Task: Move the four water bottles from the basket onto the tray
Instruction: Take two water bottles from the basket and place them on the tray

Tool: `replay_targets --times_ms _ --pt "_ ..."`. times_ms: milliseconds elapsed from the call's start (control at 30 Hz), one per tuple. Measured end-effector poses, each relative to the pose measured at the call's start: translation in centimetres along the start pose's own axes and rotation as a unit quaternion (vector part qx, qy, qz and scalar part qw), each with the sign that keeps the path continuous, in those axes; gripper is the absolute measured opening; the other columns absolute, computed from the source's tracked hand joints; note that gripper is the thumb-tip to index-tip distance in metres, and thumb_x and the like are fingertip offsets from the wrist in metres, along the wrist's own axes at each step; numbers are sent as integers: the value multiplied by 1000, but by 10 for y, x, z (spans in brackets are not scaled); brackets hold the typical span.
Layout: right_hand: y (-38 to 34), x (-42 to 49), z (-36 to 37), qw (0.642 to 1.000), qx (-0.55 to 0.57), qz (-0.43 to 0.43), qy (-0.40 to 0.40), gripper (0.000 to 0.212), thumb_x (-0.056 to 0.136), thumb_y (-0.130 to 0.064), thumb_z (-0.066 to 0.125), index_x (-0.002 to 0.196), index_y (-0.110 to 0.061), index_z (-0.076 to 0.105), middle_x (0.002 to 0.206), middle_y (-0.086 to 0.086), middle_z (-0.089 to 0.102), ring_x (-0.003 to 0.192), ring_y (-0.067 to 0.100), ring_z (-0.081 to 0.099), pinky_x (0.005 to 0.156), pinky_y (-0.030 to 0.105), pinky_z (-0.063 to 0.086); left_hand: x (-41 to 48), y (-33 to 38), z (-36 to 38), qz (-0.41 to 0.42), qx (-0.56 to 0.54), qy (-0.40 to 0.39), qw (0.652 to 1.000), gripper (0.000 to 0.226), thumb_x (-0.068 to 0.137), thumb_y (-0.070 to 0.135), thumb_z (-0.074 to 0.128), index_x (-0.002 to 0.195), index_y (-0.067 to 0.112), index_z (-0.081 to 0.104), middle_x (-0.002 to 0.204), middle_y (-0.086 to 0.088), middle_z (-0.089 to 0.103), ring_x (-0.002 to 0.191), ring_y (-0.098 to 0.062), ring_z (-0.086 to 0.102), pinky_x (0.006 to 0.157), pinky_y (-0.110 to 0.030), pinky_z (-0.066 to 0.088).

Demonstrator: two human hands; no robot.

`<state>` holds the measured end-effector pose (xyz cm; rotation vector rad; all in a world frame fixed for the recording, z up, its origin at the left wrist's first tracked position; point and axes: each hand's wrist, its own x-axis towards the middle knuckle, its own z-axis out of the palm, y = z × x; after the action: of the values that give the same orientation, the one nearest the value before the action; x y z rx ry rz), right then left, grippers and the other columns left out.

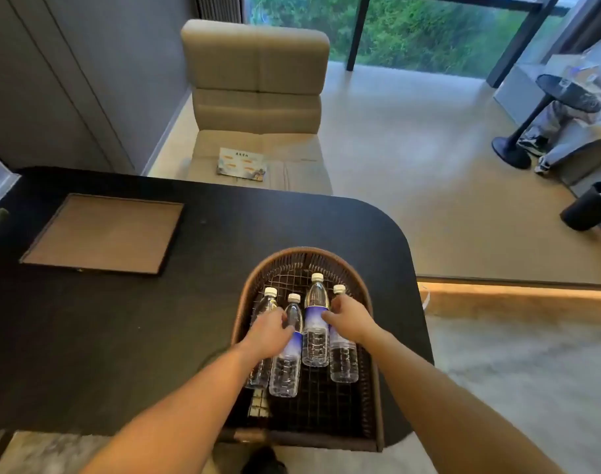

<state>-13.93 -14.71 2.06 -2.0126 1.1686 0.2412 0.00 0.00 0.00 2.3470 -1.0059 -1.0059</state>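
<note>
Several clear water bottles with white caps and blue labels lie side by side in a brown woven basket (305, 251) at the table's near right. My left hand (268, 331) is wrapped over the leftmost bottle (267, 301), its thumb touching the second bottle (285, 371). My right hand (348, 318) grips the rightmost bottle (343, 364) just below its neck, thumb against the third bottle (315, 340). All bottles still rest on the basket floor. A flat square tray (104, 234) with a brown inside and dark rim lies at the far left of the table.
The black table (189, 319) has a rounded right corner. A beige chair (258, 107) with a leaflet on its seat stands beyond it. At the far right are a round side table (566, 90), a seated person's legs and a dark bin (589, 206).
</note>
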Motion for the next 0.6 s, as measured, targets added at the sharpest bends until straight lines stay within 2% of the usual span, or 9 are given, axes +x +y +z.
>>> replay_targets --times_ms 133,233,367,500,600 --pt "-13 30 1 1000 -20 11 -17 32 95 -29 70 121 -13 61 103 -1 66 97 22 66 83 35 51 29 5 -10 -22 -4 -15 1000 19 91 26 67 103 12 65 100 -8 69 93 -28 66 83 -43 55" --pt "-15 52 6 999 -29 16 -26 31 92 -28 72 118 -14 62 99 -1 66 97 23 69 84 38 56 48 4 -11 -31 18 -67 997 24 82 33 74 100 19 66 98 -4 71 91 -25 68 85 -45 58" --pt "-20 75 4 998 -49 26 -35 28 89 -32 76 104 -15 59 91 -2 62 89 22 65 61 26 43 61 14 -18 -13 101 -121 987 29 83 35 77 100 15 65 96 -6 72 82 -22 67 77 -42 59" --pt "-17 92 7 996 -65 46 -37 33 82 -34 84 98 -17 61 90 -3 65 87 20 64 73 35 49 72 14 -17 -11 147 -124 981 44 86 34 78 116 11 55 106 -7 70 98 -29 70 74 -40 54" --pt "-13 94 12 997 -34 52 -36 37 76 -31 89 98 -18 63 92 -2 69 85 18 67 73 34 55 72 13 -18 -11 153 -124 980 53 85 35 79 121 12 48 111 -7 70 102 -29 70 75 -39 53"
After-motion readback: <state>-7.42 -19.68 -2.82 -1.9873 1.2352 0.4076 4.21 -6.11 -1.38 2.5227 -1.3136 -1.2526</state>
